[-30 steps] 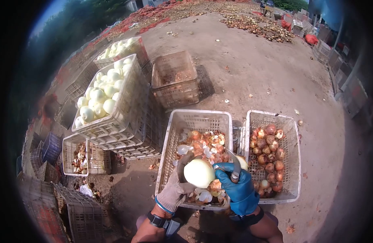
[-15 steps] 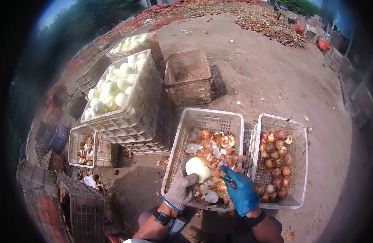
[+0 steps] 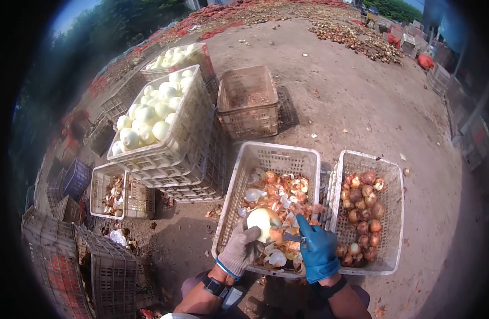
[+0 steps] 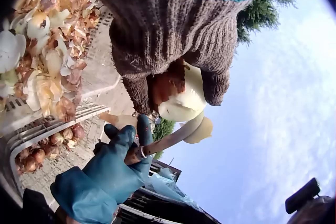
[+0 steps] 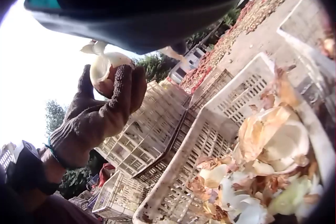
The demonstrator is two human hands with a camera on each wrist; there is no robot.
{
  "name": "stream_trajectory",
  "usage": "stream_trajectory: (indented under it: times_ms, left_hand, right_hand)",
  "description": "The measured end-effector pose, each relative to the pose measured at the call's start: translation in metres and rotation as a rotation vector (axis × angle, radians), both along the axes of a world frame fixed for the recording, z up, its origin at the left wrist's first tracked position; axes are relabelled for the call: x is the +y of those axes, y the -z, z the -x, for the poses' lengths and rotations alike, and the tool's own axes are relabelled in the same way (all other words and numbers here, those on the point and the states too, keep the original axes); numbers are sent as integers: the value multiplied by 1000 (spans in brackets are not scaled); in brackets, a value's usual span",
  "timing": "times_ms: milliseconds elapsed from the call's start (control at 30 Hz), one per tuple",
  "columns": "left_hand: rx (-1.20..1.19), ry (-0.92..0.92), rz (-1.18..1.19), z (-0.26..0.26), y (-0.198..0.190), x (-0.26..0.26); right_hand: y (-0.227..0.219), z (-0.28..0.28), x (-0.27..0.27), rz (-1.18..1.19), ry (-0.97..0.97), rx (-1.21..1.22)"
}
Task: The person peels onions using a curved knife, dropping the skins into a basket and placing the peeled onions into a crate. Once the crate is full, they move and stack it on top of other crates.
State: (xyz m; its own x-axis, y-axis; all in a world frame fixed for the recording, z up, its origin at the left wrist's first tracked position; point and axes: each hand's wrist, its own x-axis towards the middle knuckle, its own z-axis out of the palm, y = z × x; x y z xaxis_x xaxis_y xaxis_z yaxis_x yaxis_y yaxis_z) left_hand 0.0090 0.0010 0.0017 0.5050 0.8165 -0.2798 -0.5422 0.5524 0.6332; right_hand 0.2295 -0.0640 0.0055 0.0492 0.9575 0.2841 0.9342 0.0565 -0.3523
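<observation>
In the head view, my left hand (image 3: 238, 251), in a knitted glove, grips a partly peeled onion (image 3: 261, 221) above a crate (image 3: 231, 195) of onion skins. Brown skin still clings to one side of the onion, while the rest is pale and bare. My right hand (image 3: 319, 251), in a blue rubber glove, holds a knife (image 3: 293, 237) pointing left toward the onion. In the left wrist view the curved blade (image 4: 176, 137) passes close by the onion's underside, and a pale piece of peel (image 4: 200, 131) shows at its tip.
A crate (image 3: 397, 212) of unpeeled onions stands to the right. Stacked crates (image 3: 175, 154) at the left carry peeled onions (image 3: 146, 116) on top. Behind the skins stands a brown crate (image 3: 249, 118). Several more crates line the left, and loose onions (image 3: 356, 41) cover the far ground.
The head view has shifted. The onion has turned, bringing its brown skin into sight. My right hand drew back from the onion, and its blade now points left instead of upward.
</observation>
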Motion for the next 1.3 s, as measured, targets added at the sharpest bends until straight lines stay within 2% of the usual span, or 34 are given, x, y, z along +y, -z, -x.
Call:
stream_trajectory:
  times_ms: [33, 100, 200, 267, 333, 367, 500, 567, 733, 767, 867, 1033, 1167, 1300]
  left_hand:
    - [52, 27, -10, 2, -1, 0]
    - [-6, -3, -11, -4, -1, -1]
    - [40, -30, -25, -5, -3, -1]
    - [106, -43, -47, -4, -5, 0]
    - [151, -59, -70, -8, -6, -1]
    - [237, -38, -111, -8, -5, -1]
    - [581, 66, -353, -11, -11, 0]
    - [672, 108, -445, -14, -17, -2]
    - [567, 105, -393, -19, -16, -8]
    - [562, 104, -380, -20, -17, -10]
    - [291, 98, -136, -19, -2, -11]
    - [307, 79, -105, -25, -8, -15]
    - [270, 66, -126, -22, -6, -14]
    - [87, 68, 3, -19, -12, -13]
  right_hand:
    - [2, 1, 0, 6, 4, 25]
    - [12, 3, -2, 17, 12, 73]
    - [23, 12, -5, 549, 127, 1498]
    - [25, 10, -6, 450, 119, 1374]
    - [3, 10, -4, 356, 99, 1209]
    - [-11, 10, -2, 330, 74, 1259]
    - [-5, 12, 1, 20, -74, 1029]
    - [-5, 11, 0, -23, -86, 958]
    - [-3, 7, 2, -197, -125, 690]
    - [-2, 7, 3, -186, -102, 729]
    - [4, 8, 5, -168, -47, 813]
    - [6, 7, 2, -113, 59, 890]
    - [17, 3, 4, -143, 114, 816]
    - [23, 3, 5, -163, 139, 849]
